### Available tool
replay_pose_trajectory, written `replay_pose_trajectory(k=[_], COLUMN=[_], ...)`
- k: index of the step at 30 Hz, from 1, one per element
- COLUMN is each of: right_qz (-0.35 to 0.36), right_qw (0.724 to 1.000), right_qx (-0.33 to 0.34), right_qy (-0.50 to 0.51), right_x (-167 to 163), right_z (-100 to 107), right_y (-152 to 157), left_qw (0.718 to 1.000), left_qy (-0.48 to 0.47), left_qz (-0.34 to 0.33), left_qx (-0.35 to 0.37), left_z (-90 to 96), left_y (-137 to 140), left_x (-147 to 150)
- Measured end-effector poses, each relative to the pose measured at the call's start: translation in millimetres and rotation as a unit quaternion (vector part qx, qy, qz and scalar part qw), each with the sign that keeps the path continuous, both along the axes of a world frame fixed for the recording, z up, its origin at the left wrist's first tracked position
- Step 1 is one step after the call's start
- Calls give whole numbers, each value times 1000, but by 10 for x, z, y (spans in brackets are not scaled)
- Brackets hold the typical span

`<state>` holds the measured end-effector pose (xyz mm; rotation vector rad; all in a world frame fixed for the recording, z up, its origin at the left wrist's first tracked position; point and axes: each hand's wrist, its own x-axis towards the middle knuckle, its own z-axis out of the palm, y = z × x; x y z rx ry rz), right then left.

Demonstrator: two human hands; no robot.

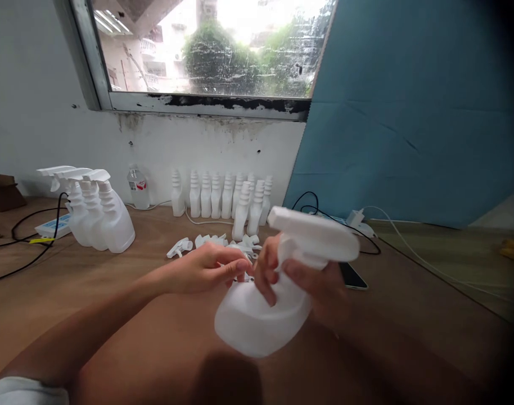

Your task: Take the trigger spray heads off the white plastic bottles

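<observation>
A white spray bottle (pixel 261 323) with its trigger head (pixel 314 230) on top is tilted in front of me, above the table. My right hand (pixel 307 278) wraps round its neck just below the head, with the fingers on the near side. My left hand (pixel 210 269) is beside the bottle, thumb and fingers drawn together close to the right fingertips. Whatever lies between the left fingers, if anything, is hidden. Behind the hands lies a pile of loose white trigger heads (pixel 210 241), partly covered by them.
Several white bottles without heads (pixel 215 197) stand along the wall. At left are spray bottles with heads fitted (pixel 113 219), a power strip (pixel 54 226) with black cables and a clear bottle (pixel 138 188). A dark flat device (pixel 354 277) lies behind my right hand.
</observation>
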<state>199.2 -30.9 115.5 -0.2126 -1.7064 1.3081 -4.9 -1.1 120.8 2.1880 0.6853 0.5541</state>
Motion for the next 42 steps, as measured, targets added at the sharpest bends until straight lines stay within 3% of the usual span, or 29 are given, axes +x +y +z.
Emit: replay_pose_trajectory(k=[3,7,10,13,16,19,26,34,42], right_qz=[-46,-81,-138,-217,-233,-265,-290,-275,-279], right_qw=[999,996,986,971,970,962,950,951,950], right_qx=[-10,-5,15,0,2,39,74,103,99], right_qy=[9,-31,-89,-102,-73,-58,-88,-92,-103], right_x=[76,105,175,371,620,790,827,891,888], right_z=[105,190,282,445,615,710,714,711,699], right_y=[56,107,150,183,179,143,54,27,41], left_qw=[996,975,955,906,819,760,704,677,659], left_qy=[16,19,1,9,64,151,240,350,362], left_qz=[14,104,172,327,505,579,631,622,640], left_qx=[86,197,241,267,266,252,222,181,159], left_z=[-138,-302,-393,-492,-597,-690,-799,-736,-700], left_y=[-119,-225,-137,103,377,575,699,663,671], left_x=[13,-52,-290,-711,-1183,-1540,-1784,-1854,-1934])
